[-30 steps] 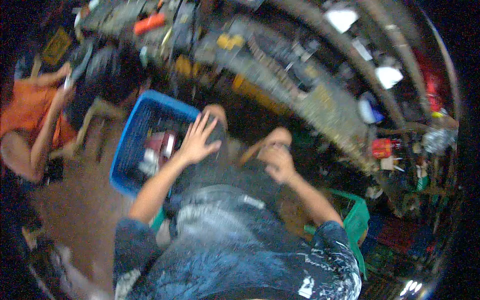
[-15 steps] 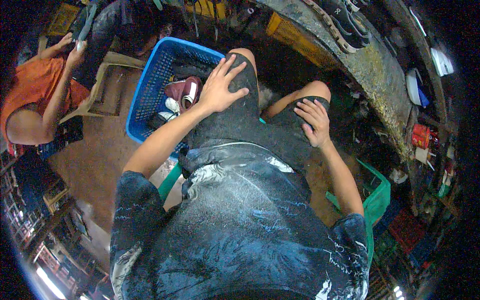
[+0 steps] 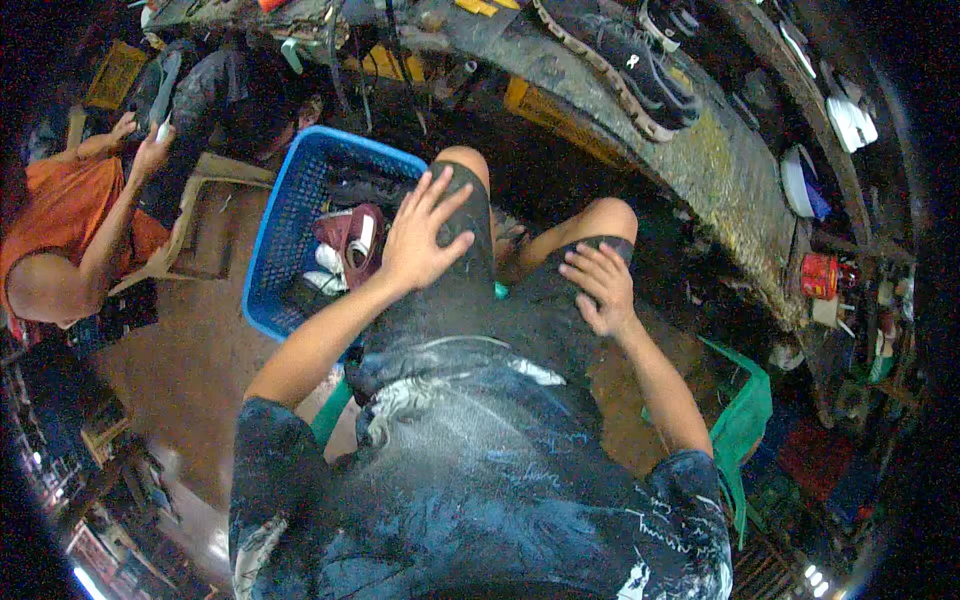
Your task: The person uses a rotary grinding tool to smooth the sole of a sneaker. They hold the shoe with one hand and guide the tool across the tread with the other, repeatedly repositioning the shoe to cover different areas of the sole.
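My left hand (image 3: 420,238) lies on my left thigh near the knee, its fingers spread and nothing in it. Over my right thigh rests my right hand (image 3: 602,285), fingers stretched out, likewise without anything in it. Dark shorts (image 3: 455,295) cover both thighs. Close to my left hand stands a blue plastic basket (image 3: 262,285) with mesh walls. In it sits a maroon shoe (image 3: 350,238) with a pale strip, beside white and black items that I cannot make out fully.
A worn workbench (image 3: 735,225) curves across the front and right, carrying a black shoe (image 3: 640,75) and a red can (image 3: 819,275). At the left a person in an orange shirt (image 3: 80,215) holds a small white item. A green plastic chair (image 3: 745,415) shows beside my right arm.
The view has tilted upward, so the scene sits lower and more of the workbench shows. Both hands stay on my thighs, with no thing taken or let go.
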